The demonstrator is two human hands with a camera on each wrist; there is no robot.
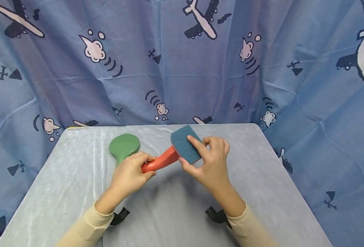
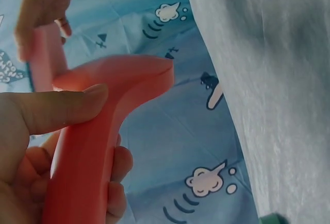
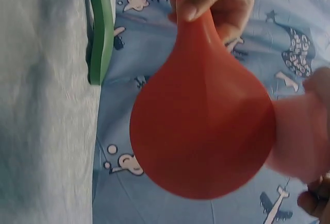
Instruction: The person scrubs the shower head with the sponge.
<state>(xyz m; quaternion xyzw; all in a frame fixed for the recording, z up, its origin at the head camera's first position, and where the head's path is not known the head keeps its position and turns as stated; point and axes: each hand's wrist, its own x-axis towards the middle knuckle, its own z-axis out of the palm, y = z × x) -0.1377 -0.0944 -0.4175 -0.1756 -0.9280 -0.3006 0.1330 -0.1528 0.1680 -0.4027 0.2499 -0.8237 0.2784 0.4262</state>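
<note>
My left hand (image 1: 129,173) grips the handle of a red spoon-like paddle (image 1: 161,160), thumb along it. In the right wrist view the paddle's round, smooth head (image 3: 201,126) fills the middle. My right hand (image 1: 214,164) pinches a sponge, pink with a blue-green scouring side (image 1: 185,144), between thumb and fingers. The sponge (image 3: 299,136) lies against the paddle's head, which it mostly hides in the head view. Both are held above the table. A green round-headed paddle (image 1: 124,147) lies behind my left hand, its handle partly hidden.
The table (image 1: 256,192) wears a pale grey velvety cloth. Behind and beside it hangs a blue curtain (image 1: 132,68) printed with airplanes. A black strap (image 1: 120,216) shows at my left wrist and another black strap (image 1: 217,215) at my right.
</note>
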